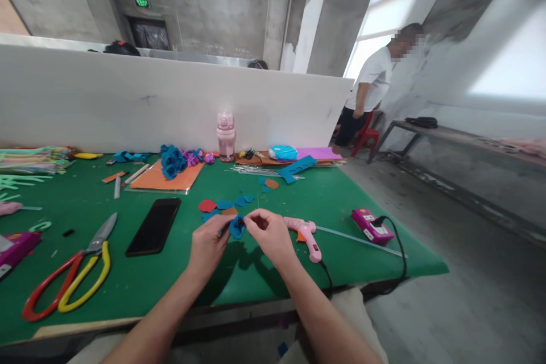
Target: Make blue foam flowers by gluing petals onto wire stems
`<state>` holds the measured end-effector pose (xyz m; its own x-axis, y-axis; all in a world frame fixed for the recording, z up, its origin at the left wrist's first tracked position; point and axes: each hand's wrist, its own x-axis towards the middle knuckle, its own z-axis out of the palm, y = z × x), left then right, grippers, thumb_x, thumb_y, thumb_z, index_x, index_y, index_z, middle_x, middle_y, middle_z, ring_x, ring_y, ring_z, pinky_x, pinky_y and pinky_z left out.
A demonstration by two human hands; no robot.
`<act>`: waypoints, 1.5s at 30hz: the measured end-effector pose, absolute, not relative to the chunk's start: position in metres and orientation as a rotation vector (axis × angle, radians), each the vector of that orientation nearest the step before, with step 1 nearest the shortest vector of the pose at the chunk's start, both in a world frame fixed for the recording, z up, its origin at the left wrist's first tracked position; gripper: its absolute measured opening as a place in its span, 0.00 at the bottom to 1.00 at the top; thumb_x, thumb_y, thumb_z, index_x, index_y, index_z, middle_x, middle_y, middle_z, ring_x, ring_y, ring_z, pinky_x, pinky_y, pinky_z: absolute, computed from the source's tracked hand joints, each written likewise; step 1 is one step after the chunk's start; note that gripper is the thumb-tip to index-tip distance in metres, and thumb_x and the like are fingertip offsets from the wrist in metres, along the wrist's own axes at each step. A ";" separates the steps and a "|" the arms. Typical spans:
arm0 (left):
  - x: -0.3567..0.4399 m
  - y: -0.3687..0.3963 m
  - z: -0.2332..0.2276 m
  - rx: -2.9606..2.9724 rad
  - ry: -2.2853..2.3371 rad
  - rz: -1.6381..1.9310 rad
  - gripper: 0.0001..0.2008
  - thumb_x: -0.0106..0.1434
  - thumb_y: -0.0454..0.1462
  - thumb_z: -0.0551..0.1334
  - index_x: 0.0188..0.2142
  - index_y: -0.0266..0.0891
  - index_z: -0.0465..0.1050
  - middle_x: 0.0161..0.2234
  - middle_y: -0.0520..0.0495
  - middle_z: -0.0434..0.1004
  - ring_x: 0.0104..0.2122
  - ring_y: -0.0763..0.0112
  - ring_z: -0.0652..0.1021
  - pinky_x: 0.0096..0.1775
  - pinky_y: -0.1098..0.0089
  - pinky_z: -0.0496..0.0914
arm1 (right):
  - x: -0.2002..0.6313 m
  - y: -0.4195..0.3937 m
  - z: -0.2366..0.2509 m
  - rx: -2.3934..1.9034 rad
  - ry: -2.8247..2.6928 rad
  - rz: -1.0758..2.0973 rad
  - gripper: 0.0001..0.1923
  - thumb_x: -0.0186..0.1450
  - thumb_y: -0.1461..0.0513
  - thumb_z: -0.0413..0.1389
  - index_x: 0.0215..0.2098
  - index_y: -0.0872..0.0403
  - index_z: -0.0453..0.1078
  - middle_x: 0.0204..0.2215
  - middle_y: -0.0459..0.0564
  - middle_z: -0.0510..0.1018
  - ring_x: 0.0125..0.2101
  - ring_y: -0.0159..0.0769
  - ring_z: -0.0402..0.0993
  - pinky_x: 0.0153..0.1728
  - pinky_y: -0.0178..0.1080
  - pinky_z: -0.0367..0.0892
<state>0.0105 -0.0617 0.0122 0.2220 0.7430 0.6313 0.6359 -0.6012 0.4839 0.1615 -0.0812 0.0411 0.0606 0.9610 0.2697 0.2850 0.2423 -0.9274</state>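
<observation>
Both hands are up over the green table mat [264, 290], and between them sits a small blue felt flower [236, 226], pinched from either side. The left hand [210, 242] has its fingers curled in tight, thumb and fingertips closed on the flower's left edge; the right hand [269, 233] mirrors it, fingers bent and nipped onto the right edge, so neither hand is open at all. The flower hangs just above the mat, near its front half and a little right of centre. Just beyond the flower lie loose felt petals [224, 205], blue ones with a red one on the left end, flat on the mat. Immediately right of the flower and partly behind the right hand rests a pink glue gun [307, 234], its cord running off the near edge; further right of that is a magenta box [370, 225] with a black cable. Left of the flower lies a black phone [154, 226], face up, and further left again a big pair of scissors [72, 273] with one red and one yellow handle, blades pointing away toward the far side. Well behind the flower, an orange sheet [164, 181] carries a cluster of finished blue flowers [172, 160], and a pink bottle [226, 133] stands upright against the white partition [128, 96]. Far off to the right of the flower, beyond the table, a person in a white shirt [375, 82] stands by a red chair [367, 135].
</observation>
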 end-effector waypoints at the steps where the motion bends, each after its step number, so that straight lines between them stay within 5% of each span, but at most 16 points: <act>1: 0.010 -0.062 0.012 2.357 1.338 1.328 0.10 0.61 0.38 0.55 0.36 0.40 0.74 0.33 0.49 0.79 0.34 0.72 0.77 0.37 0.75 0.68 | 0.161 -0.082 0.042 -1.264 -1.458 0.765 0.10 0.57 0.59 0.52 0.24 0.55 0.71 0.19 0.44 0.73 0.20 0.30 0.67 0.23 0.32 0.61; 17: 0.011 -0.061 0.013 2.343 1.358 1.315 0.10 0.61 0.38 0.55 0.36 0.40 0.75 0.32 0.49 0.79 0.32 0.72 0.76 0.36 0.76 0.68 | 0.161 -0.084 0.042 -1.311 -1.479 0.768 0.11 0.58 0.60 0.51 0.24 0.56 0.73 0.19 0.46 0.73 0.22 0.32 0.68 0.24 0.32 0.61; 26: 0.012 -0.063 0.013 2.316 1.345 1.324 0.10 0.61 0.38 0.56 0.35 0.40 0.75 0.30 0.50 0.78 0.30 0.73 0.76 0.34 0.76 0.68 | 0.160 -0.080 0.037 -1.251 -1.263 1.063 0.11 0.56 0.58 0.53 0.23 0.57 0.72 0.15 0.44 0.70 0.19 0.30 0.65 0.23 0.32 0.62; 36: 0.011 -0.062 0.015 2.296 1.370 1.321 0.11 0.61 0.40 0.56 0.35 0.40 0.75 0.30 0.50 0.78 0.30 0.73 0.76 0.34 0.76 0.67 | 0.162 -0.082 0.034 -1.285 -1.439 0.879 0.08 0.55 0.60 0.52 0.24 0.55 0.70 0.17 0.44 0.70 0.20 0.30 0.66 0.23 0.32 0.62; 45: 0.010 -0.062 0.012 2.381 1.365 1.345 0.10 0.62 0.36 0.54 0.35 0.38 0.74 0.31 0.47 0.78 0.31 0.72 0.76 0.34 0.75 0.67 | 0.155 -0.080 0.034 -1.240 -1.200 1.160 0.07 0.52 0.59 0.54 0.25 0.56 0.69 0.16 0.43 0.69 0.17 0.28 0.64 0.21 0.32 0.62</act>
